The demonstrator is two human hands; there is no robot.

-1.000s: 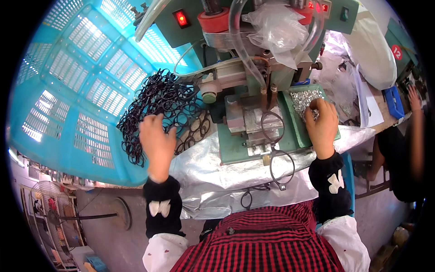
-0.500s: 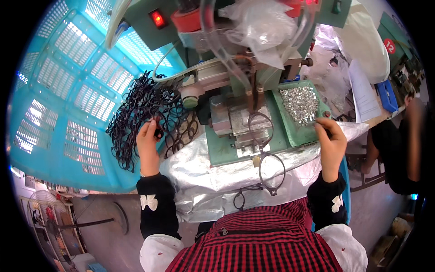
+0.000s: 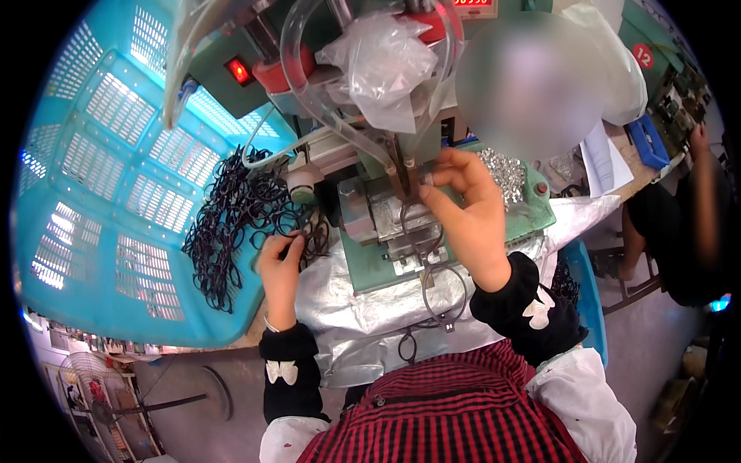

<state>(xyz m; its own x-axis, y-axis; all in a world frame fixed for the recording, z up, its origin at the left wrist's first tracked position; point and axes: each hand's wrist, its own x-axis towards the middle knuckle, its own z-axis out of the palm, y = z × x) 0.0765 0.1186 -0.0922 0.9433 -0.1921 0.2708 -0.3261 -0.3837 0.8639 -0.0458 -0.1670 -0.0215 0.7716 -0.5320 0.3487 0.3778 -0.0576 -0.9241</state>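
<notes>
Loops (image 3: 231, 224) of black cord lie heaped left of the green press (image 3: 401, 224); your left hand (image 3: 279, 262) sits at the heap's right edge, fingers pinched on one loop. Right of that, your right hand (image 3: 463, 216) reaches over the press bed, fingers closed on a loop (image 3: 417, 228) under the head. Risk: fingertips this close could be caught if the press cycles.

Single head view, looking steeply down, close over green press machine (image 3: 432, 231); fisheye bends edges.
</notes>
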